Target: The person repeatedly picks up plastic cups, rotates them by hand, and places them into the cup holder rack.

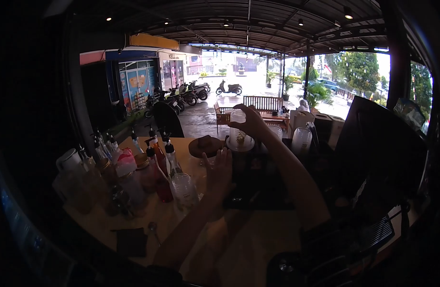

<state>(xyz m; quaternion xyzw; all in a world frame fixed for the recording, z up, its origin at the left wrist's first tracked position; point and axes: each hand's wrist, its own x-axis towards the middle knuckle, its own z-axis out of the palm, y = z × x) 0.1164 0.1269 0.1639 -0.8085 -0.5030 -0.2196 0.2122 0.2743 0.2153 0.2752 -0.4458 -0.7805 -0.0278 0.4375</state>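
Note:
My right hand [252,122] reaches forward with thumb and fingers curved around the top of a stack of clear plastic cups [240,137], which stands upright at the counter's far side. A print shows on the cups; how many are nested I cannot tell. My left hand [220,171] is raised below and to the left, fingers spread, holding nothing that I can see. Just beyond it lies a brown round object [205,145], too dark to name. A clear ribbed cup [184,186] stands to the left of my left wrist.
Several pump bottles [169,155] and jars crowd the counter's left side. A spoon [154,232] lies beside a dark cloth [131,241]. More clear cups [302,139] stand at right, near a dark screen [373,136]. A wooden bench [263,103] and motorbikes [228,88] are beyond.

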